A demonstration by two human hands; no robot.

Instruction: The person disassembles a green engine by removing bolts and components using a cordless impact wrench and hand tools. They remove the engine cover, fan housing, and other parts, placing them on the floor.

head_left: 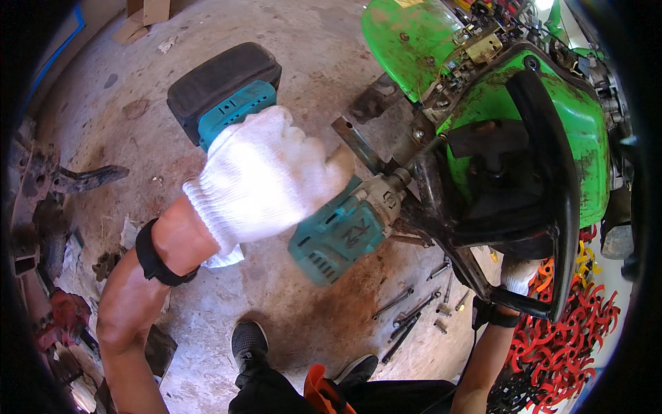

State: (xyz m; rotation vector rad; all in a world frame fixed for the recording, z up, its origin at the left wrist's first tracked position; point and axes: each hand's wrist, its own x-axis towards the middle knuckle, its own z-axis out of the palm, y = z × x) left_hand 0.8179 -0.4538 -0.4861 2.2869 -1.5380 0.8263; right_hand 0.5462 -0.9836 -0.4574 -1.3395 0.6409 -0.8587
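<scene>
My left hand (269, 176), in a white knit glove, is closed around the grip of a teal cordless impact wrench (338, 238). Its black battery end (224, 86) points to the upper left. The wrench's nose, with a socket (398, 179), reaches the dark metal frame of a green machine (586, 131), beside a metal bracket (420, 131); contact with a bolt cannot be made out. My right hand (517, 274), also gloved, is under the machine near its black tubular handle (562, 207). Only part of that glove shows, and its fingers are hidden.
Loose wrenches and sockets (417, 314) lie on the stained concrete floor (227, 290). Many curved red and orange metal pieces (552, 345) are heaped at the lower right. Dark metal parts (41, 186) stand along the left. Cardboard (141, 17) lies at the far left. My shoes are below.
</scene>
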